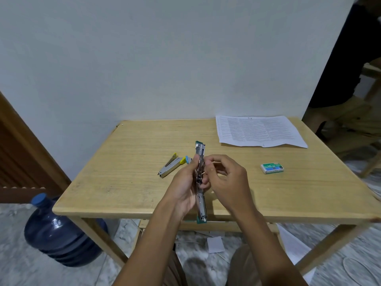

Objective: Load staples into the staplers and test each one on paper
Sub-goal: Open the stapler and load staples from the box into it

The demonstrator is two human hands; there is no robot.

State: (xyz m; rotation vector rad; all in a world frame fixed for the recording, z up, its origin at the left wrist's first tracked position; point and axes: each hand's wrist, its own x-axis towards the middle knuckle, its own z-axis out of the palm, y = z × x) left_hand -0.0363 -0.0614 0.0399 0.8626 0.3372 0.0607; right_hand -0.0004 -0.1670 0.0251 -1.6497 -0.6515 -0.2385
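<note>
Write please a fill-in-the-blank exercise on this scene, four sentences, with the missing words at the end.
1. The resting stapler has ____ ends.
2. The staple box lies to the ____ of the right hand.
3. The printed paper lies at the table's ____ right corner.
4. The left hand grips a green stapler swung fully ____.
Missing words: yellow, right, far, open.

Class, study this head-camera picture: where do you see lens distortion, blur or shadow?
Head view: the wide lens bows the table; light is soft, a faint shadow beneath the right hand; print on the paper is unreadably small; floor corners smear.
</note>
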